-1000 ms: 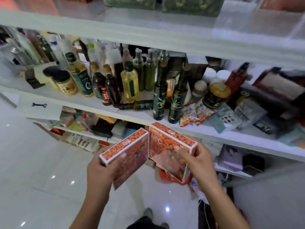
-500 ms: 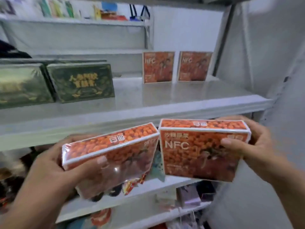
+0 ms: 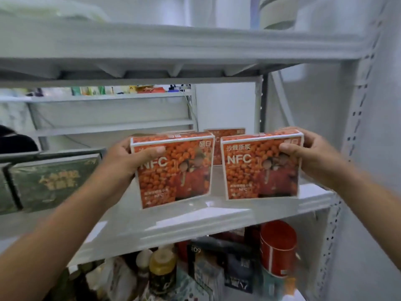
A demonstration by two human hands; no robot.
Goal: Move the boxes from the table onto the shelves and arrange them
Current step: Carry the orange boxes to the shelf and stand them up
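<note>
Two orange NFC boxes are held upright over the white shelf (image 3: 165,227), faces toward me. My left hand (image 3: 121,164) grips the left box (image 3: 175,170) at its upper left corner. My right hand (image 3: 312,157) grips the right box (image 3: 260,168) at its upper right corner. Both boxes hover just above the shelf surface, or touch it at their lower edges; I cannot tell which. Behind them, at the back of the shelf, stands another orange box (image 3: 225,135), mostly hidden.
Dark green boxes (image 3: 52,181) stand on the same shelf at the left. A shelf board (image 3: 173,46) hangs overhead. Below are bottles (image 3: 161,272), a red can (image 3: 277,248) and packets. A perforated upright (image 3: 358,118) bounds the right side.
The view rose from the bottle shelf to the upper shelf. Both hands lifted the two boxes up and forward over that shelf, turning them upright and side by side.
</note>
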